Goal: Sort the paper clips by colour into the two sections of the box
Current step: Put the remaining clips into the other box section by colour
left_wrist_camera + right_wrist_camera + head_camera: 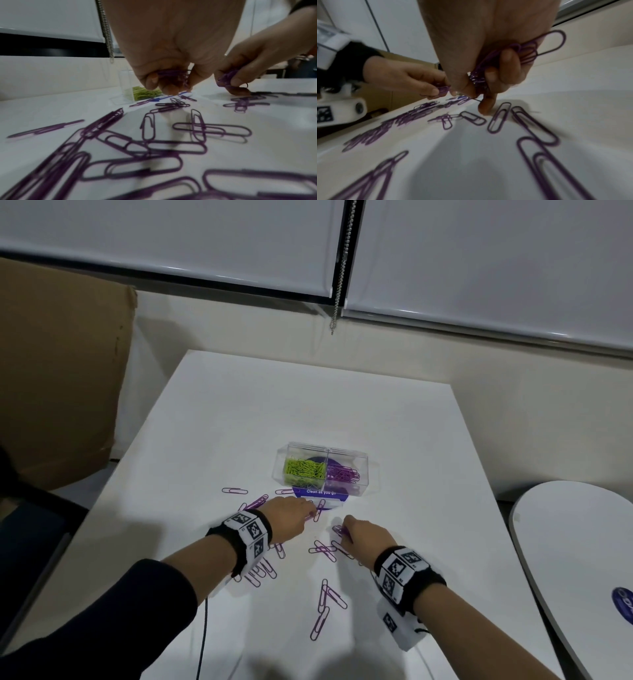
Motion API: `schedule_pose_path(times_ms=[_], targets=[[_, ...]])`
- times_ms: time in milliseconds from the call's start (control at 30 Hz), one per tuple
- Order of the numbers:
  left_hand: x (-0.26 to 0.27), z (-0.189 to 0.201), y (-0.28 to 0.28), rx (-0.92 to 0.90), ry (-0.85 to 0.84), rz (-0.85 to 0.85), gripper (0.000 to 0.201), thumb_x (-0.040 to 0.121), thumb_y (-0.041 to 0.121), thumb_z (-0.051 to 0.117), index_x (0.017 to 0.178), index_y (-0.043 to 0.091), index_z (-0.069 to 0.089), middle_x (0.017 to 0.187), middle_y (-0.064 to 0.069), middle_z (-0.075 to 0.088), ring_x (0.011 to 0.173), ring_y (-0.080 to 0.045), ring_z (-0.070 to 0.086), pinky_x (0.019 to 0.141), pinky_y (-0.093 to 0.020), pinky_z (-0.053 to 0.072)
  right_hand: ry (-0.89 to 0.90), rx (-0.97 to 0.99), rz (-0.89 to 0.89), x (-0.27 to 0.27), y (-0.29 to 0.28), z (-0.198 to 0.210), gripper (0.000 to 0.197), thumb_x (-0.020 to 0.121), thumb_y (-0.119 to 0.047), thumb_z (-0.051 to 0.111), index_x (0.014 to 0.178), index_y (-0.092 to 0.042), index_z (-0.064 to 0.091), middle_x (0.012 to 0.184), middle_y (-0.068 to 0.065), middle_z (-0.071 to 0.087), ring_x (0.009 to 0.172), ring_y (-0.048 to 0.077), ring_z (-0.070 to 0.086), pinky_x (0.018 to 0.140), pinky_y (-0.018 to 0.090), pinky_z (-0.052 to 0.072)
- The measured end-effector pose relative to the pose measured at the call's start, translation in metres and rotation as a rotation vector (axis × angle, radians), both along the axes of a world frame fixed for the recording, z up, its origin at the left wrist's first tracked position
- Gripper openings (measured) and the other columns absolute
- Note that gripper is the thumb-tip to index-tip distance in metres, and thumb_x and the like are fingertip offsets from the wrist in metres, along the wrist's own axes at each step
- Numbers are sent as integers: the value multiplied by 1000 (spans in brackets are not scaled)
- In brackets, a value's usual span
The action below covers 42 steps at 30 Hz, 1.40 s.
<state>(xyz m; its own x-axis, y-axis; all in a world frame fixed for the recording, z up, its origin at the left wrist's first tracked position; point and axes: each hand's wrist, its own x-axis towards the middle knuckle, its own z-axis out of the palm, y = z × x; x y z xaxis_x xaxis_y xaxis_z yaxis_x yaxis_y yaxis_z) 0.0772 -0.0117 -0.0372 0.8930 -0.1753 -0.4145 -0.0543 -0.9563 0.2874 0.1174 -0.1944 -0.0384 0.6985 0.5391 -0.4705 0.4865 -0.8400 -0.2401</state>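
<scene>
A clear two-section box point(325, 470) stands mid-table, green clips point(304, 469) in its left section and purple clips point(340, 474) in its right. Several loose purple clips point(323, 549) lie scattered on the white table in front of it. My left hand point(291, 517) hovers just before the box, its curled fingers gripping a bunch of purple clips point(173, 75). My right hand point(363, 537) is close beside it, holding a bundle of purple clips point(518, 54) in its curled fingers, with one fingertip point(485, 108) touching the table.
A round purple sticker point(320, 493) reading "Clean as you go" lies under the box. A brown cardboard sheet point(58, 371) leans at the left. A second white table point(575, 559) stands at the right. A black cable point(203, 642) hangs off the near edge.
</scene>
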Motion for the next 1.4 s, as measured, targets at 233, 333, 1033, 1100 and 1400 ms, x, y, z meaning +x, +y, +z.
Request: schedule_pose_path(times_ms=[233,333,1033,1100,1400], targets=[[-19,9,37,-77,0,192,29,99,23,28,86,8,49,92,-12,58,79,-21,47,72,-29,35,174,251,-228,10,-4,2,25,93,-12,39,113,-11,55,83,6,62,68,18,53,64,23,40],[-28,6,55,-117,-2,325,44,100,38,27,63,15,35,62,0,42,63,-19,41,66,-29,32,344,409,-362,12,-4,-2,26,90,-2,34,99,-14,56,63,-2,55,45,10,42,46,17,34],[-14,1,65,72,120,402,32,96,34,44,116,9,52,121,-9,59,110,-26,57,90,-32,44,-2,-49,27,-15,23,-8,30,92,-24,45,118,-7,49,118,13,62,107,31,59,85,34,46],[-17,-1,64,105,92,377,33,97,32,39,117,7,50,122,-11,55,110,-28,56,92,-35,43,2,-68,57,-16,25,-7,33,90,-24,45,118,-7,47,117,13,62,106,32,59,84,34,46],[-19,5,64,1,23,372,31,100,28,31,120,9,46,117,-13,59,104,-29,56,86,-34,42,-106,-115,287,-9,18,-5,32,93,-25,35,115,-4,45,111,15,65,98,34,62,71,33,40]])
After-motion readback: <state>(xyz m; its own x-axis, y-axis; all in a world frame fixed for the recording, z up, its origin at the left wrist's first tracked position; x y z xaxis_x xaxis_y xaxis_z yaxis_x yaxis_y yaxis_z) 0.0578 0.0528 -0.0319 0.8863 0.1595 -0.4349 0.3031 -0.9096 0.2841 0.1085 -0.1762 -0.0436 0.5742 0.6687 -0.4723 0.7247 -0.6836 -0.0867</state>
